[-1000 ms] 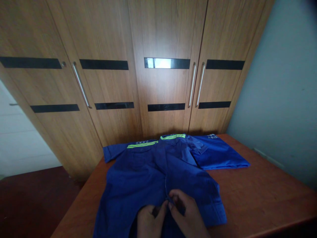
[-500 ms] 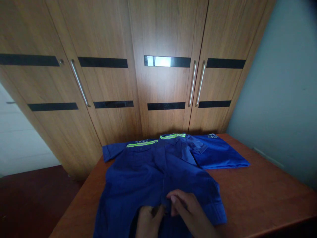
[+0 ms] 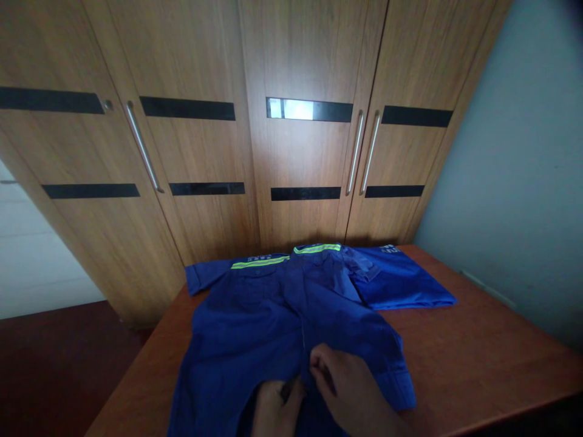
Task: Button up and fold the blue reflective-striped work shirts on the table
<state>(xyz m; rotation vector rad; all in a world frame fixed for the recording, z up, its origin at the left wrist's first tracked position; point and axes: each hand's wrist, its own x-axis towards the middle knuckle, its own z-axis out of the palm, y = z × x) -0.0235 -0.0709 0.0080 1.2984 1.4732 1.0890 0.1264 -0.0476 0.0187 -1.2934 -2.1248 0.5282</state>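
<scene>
A dark blue work shirt with yellow-green reflective strips across the chest lies spread front up on the table. Its front edges meet down the middle, where both hands are at the lower part. My left hand has its fingers closed on the shirt's front edge, partly under the cloth. Just to its right, my right hand is closed with thumb and fingertips pinched together at the other front edge. Any button between the fingers is too dark to make out.
A brighter blue folded garment lies beside the shirt's sleeve on the reddish-brown table. Behind the table stands a wooden wardrobe with metal handles and black strips. A pale wall rises on the right.
My right hand has shifted slightly, its fingers curling further into a pinch. My left hand stays at the shirt's edge. The view has tilted slightly.
</scene>
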